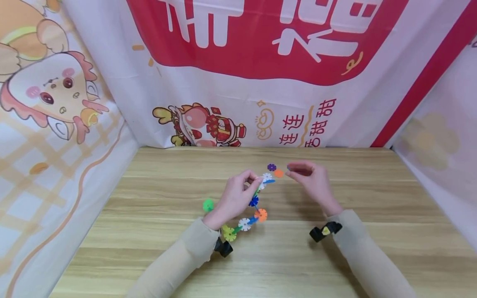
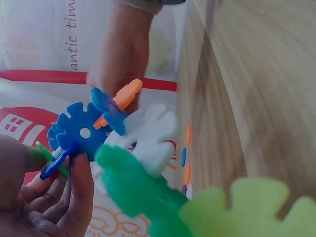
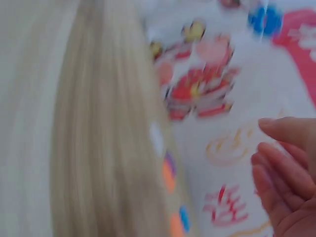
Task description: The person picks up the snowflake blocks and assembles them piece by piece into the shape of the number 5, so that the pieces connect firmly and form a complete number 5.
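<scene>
My left hand pinches a chain of notched plastic snowflake discs between thumb and fingers. In the left wrist view its fingers are at a dark blue disc, close to a larger blue disc. From there the chain runs on through a white disc, a green disc and a yellow-green disc. Toward the wrist, the head view shows an orange disc. My right hand hovers right of the loose discs, thumb and fingertips apart, nothing between them in the right wrist view.
Loose discs lie on the wooden table beyond the hands, among them a purple one and an orange one. A light green disc shows left of the left wrist. Printed cloth hangs behind the table.
</scene>
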Demonstrator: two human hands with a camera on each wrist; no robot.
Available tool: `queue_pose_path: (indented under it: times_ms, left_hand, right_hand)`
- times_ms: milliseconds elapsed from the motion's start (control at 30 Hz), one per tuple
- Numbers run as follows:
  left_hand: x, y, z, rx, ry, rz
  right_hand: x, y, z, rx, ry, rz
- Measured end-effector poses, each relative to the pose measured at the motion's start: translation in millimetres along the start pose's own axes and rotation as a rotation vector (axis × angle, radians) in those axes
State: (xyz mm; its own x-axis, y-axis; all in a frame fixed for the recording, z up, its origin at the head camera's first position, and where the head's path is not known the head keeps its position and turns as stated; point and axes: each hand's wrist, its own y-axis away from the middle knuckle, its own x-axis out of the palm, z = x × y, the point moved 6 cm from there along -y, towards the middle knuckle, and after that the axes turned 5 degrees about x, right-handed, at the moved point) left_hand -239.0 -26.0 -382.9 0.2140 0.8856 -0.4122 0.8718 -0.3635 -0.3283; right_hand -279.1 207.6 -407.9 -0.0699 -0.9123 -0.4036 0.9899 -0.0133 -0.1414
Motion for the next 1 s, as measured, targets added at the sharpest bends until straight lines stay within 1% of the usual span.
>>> queue_pose_path:
  times_ms: [67, 133, 233, 333, 400, 467, 567, 667, 733, 833, 1000]
  left_hand:
    - [0.4, 0.3, 1.1, -0.008, 0.006, 0.002]
    - [1.3, 0.2, 2.1, -0.013, 0.010, 0.006]
    - [2.2, 0.0, 3.1, -0.024, 0.018, 0.003]
    - [2.3, -0.3, 2.9, -0.033, 0.025, -0.009]
    - [2.4, -0.5, 2.3, -0.036, 0.029, -0.015]
    - [2.3, -0.8, 1.5, -0.035, 0.033, -0.021]
    - [1.7, -1.2, 0.9, -0.031, 0.037, -0.029]
    - [0.7, -1.4, 0.6, -0.030, 0.036, -0.035]
    - [0.3, -1.2, 0.5, -0.034, 0.037, -0.036]
    - [-0.2, -1.0, -0.3, -0.041, 0.042, -0.036]
    - [-2.0, -1.6, -0.5, -0.045, 0.044, -0.037]
  right_hand:
    - [-4.3, -12.2, -14.7, 0.045, 0.041, 0.019]
    - [-4.3, -22.6, -28.5, 0.085, 0.090, 0.050]
    - [3.2, -35.4, -40.9, 0.098, 0.195, 0.106]
    - [17.5, -45.4, -45.8, 0.095, 0.305, 0.180]
    - [25.8, -50.5, -46.9, 0.090, 0.361, 0.208]
    - [31.9, -55.5, -48.5, 0.098, 0.402, 0.216]
    - [36.6, -60.7, -49.8, 0.119, 0.436, 0.208]
    - [38.3, -62.5, -49.1, 0.142, 0.426, 0.206]
    - [38.3, -60.7, -46.1, 0.150, 0.386, 0.205]
    - [37.1, -54.1, -38.1, 0.141, 0.289, 0.195]
    - [28.8, -36.5, -10.5, 0.092, 0.109, 0.169]
